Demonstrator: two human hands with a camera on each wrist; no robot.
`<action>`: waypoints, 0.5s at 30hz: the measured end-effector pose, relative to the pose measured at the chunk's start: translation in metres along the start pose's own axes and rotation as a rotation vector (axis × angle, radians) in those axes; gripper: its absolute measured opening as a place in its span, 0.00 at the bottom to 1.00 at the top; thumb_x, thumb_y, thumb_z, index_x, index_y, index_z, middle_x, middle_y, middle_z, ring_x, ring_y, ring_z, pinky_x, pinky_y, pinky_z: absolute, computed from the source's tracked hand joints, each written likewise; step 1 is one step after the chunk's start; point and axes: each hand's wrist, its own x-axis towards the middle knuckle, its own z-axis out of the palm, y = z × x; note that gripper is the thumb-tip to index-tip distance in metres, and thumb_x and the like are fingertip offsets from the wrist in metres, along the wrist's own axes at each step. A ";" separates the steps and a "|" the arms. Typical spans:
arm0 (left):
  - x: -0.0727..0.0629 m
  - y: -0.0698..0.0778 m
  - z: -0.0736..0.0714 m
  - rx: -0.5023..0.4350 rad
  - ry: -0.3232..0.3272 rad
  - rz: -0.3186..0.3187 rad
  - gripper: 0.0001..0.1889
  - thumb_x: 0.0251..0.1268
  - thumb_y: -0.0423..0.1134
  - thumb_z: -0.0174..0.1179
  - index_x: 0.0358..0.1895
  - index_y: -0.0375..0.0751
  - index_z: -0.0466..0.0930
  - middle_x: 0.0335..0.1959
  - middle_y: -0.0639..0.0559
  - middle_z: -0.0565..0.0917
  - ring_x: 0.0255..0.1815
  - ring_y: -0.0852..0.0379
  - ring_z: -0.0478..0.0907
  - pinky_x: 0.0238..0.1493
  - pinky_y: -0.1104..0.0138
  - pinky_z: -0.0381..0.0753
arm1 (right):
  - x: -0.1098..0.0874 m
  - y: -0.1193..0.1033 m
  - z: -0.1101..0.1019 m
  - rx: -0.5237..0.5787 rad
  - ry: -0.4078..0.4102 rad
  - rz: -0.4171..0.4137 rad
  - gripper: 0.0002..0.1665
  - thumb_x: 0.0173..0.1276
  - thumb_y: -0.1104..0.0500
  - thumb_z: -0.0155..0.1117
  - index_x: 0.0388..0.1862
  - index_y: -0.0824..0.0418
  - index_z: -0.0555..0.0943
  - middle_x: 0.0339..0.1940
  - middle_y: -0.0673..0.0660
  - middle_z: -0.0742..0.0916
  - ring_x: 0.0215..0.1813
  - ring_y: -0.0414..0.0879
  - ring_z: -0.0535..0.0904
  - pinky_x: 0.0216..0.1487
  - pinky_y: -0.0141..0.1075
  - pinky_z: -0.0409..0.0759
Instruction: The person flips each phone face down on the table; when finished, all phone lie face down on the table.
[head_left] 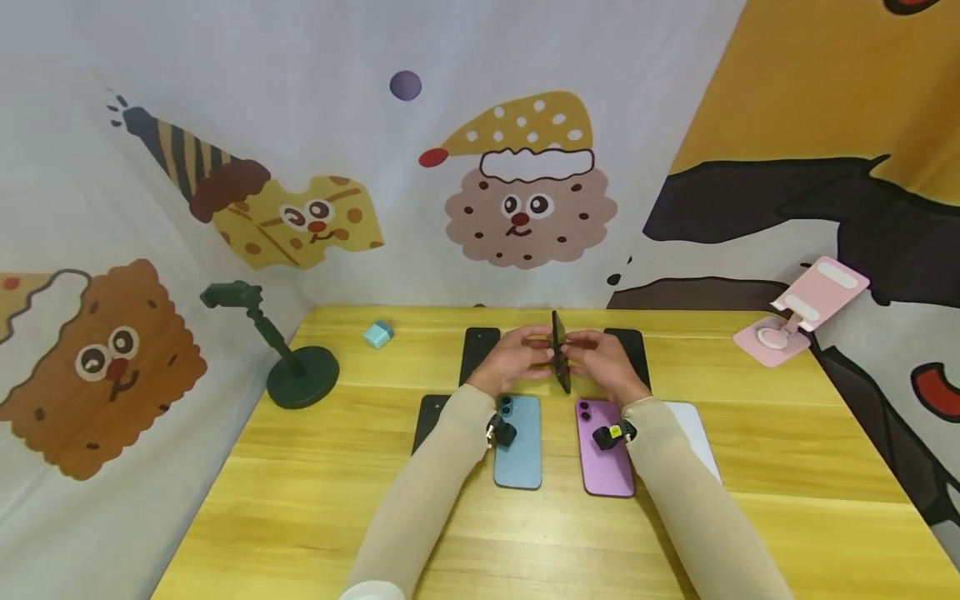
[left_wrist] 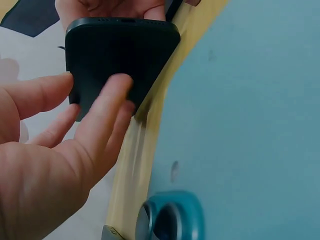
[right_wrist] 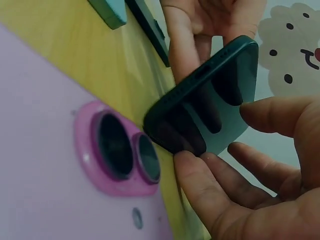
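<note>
Between both hands a dark phone [head_left: 559,354] stands upright above the table, edge-on in the head view. My left hand [head_left: 517,358] holds it from the left, with fingers on its dark back and the thumb at one edge in the left wrist view. From the other side my right hand [head_left: 603,360] holds it, thumb and fingertips at the glossy, reflecting face [right_wrist: 220,110] in the right wrist view. Nearer my body lie a light blue phone [head_left: 525,458] below the left hand and a pink-purple phone [head_left: 609,467] below the right, both camera side up.
Dark phones lie behind the left hand [head_left: 478,343], behind the right hand [head_left: 633,354] and under the left forearm [head_left: 427,417]. A white flat device [head_left: 696,433] is partly under the right forearm. Around them stand a green stand [head_left: 302,379], a small blue block [head_left: 378,334] and a pink stand [head_left: 776,340].
</note>
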 end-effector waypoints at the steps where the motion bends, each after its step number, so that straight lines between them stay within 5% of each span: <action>1: -0.001 0.001 0.000 0.001 -0.008 -0.003 0.28 0.75 0.28 0.64 0.74 0.49 0.76 0.67 0.41 0.79 0.59 0.45 0.87 0.56 0.54 0.90 | 0.000 -0.001 0.000 0.004 -0.002 0.004 0.32 0.79 0.55 0.66 0.76 0.65 0.73 0.71 0.66 0.80 0.68 0.60 0.82 0.63 0.47 0.86; 9: -0.002 0.005 0.005 0.019 -0.057 0.005 0.28 0.75 0.30 0.65 0.75 0.52 0.74 0.70 0.39 0.77 0.62 0.44 0.85 0.61 0.46 0.87 | -0.001 -0.005 0.000 -0.003 -0.013 0.021 0.40 0.78 0.41 0.65 0.79 0.61 0.71 0.71 0.66 0.80 0.68 0.59 0.82 0.61 0.49 0.88; 15: 0.000 0.002 0.011 0.044 -0.065 -0.001 0.29 0.74 0.31 0.66 0.74 0.54 0.74 0.71 0.42 0.78 0.64 0.45 0.84 0.64 0.42 0.83 | -0.003 -0.005 -0.002 -0.029 -0.029 0.018 0.41 0.78 0.39 0.65 0.81 0.57 0.70 0.70 0.66 0.80 0.64 0.59 0.84 0.56 0.49 0.90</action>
